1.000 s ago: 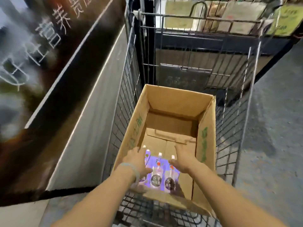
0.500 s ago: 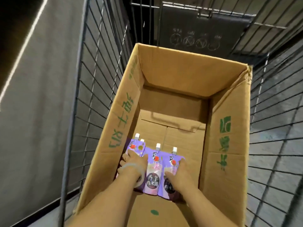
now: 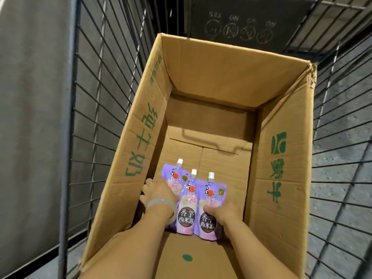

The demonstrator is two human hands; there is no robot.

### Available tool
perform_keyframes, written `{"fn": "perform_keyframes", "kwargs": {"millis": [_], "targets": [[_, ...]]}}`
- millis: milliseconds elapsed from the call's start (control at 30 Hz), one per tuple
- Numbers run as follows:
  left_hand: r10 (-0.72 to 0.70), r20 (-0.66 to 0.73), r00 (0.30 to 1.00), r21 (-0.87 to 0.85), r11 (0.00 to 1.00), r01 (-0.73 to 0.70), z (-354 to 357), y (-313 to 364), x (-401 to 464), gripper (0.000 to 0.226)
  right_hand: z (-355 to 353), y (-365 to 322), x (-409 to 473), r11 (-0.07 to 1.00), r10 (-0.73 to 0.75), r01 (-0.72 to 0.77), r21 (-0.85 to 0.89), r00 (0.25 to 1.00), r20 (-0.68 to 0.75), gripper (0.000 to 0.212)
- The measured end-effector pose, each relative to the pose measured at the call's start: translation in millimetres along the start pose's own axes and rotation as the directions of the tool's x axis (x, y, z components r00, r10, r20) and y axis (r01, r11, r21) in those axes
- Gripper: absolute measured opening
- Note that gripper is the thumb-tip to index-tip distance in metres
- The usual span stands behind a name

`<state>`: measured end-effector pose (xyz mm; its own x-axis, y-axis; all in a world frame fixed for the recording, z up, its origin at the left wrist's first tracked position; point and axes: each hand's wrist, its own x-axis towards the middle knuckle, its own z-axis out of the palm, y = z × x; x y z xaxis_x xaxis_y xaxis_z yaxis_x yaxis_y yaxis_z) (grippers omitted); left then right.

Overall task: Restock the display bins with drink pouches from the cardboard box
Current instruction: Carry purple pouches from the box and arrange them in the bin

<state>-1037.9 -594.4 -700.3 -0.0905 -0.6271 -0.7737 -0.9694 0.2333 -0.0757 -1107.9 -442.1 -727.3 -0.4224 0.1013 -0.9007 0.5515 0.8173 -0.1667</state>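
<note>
Drink pouches (image 3: 193, 206) now lifting slightly off floor of cardboard box (image 3: 281, 178), standing more upright than half second ago, when both hands were only settling on them; view also closing in. Left hand (image 3: 159, 195) gripping leftmost pouch, fingers curling round its side; right hand (image 3: 221, 215) gripping rightmost pouch low down, fingers wrapping it. Judging grasp secured, lift-out to bins coming. Pouches: purple, white screw caps, dark round label, three showing, bunching at near end of box inside wire cart (image 3: 90, 117)
</note>
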Motion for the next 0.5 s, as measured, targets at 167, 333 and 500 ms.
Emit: {"fn": "perform_keyframes", "kwargs": {"millis": [167,333,500], "targets": [[0.078,0.011,0.997,0.012,0.997,-0.079,8.4,0.9,-7.7,0.055,4.5,-2.6,-9.5,0.998,-0.049,0.045,0.050,0.995,0.085,0.050],[0.027,0.238,0.971,-0.275,0.961,0.041,-9.8,3.9,-26.1,0.053,-1.4,-10.9,-28.9,0.982,-0.169,0.164,0.093,0.984,0.051,0.032],[0.214,0.127,0.969,-0.684,0.726,-0.071,-42.8,-2.5,-59.8,0.052,-26.7,-40.9,-68.4,0.916,-0.337,0.327,0.232,0.941,0.003,0.032]]}}
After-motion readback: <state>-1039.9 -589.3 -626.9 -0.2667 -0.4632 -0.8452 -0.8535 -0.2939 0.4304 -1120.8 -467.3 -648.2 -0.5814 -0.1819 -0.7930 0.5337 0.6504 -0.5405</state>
